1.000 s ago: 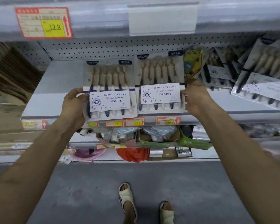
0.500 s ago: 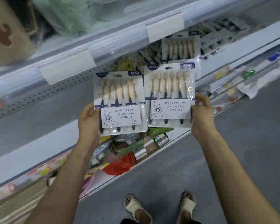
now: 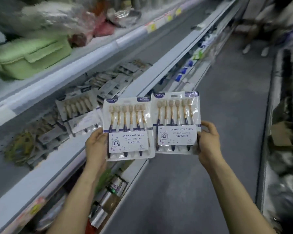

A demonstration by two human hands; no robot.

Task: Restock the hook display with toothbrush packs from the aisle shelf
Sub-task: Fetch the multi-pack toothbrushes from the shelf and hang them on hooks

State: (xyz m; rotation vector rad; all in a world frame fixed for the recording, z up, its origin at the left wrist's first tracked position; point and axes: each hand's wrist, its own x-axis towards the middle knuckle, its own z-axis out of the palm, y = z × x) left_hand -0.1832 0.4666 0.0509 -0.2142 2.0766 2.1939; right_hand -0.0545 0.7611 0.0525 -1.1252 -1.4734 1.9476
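Item 1: left toothbrush pack (image 3: 128, 129), six brushes, card reading "CARING FOR GUMS / YIKOJIFE". Held upright, face to the camera, at frame centre. Its right edge lies just beside, possibly slightly under, the second pack.

Item 2: right toothbrush pack (image 3: 176, 122), same make. Upright and a little higher, toward 2 o'clock of item 1, over the aisle floor (image 3: 176, 191).

Left hand (image 3: 96, 146): forearm enters from 7 o'clock and reaches up. The hand grips the lower left edge of item 1, thumb on the front, fingers hidden behind the card.

Right hand (image 3: 208, 142): forearm enters from 5 o'clock. The hand is clamped on the lower right edge of item 2, curled fingers showing at the card's side.

Aisle shelf (image 3: 61, 159): runs from 7 o'clock to 1 o'clock along the left. Both held packs are off it, in the air.

Loose toothbrush packs (image 3: 78, 107): lying flat and overlapping on the shelf, at 10 o'clock of item 1. Blurred.

Green box (image 3: 29, 59): on the tier above, at 10 o'clock of the frame. Blurred.
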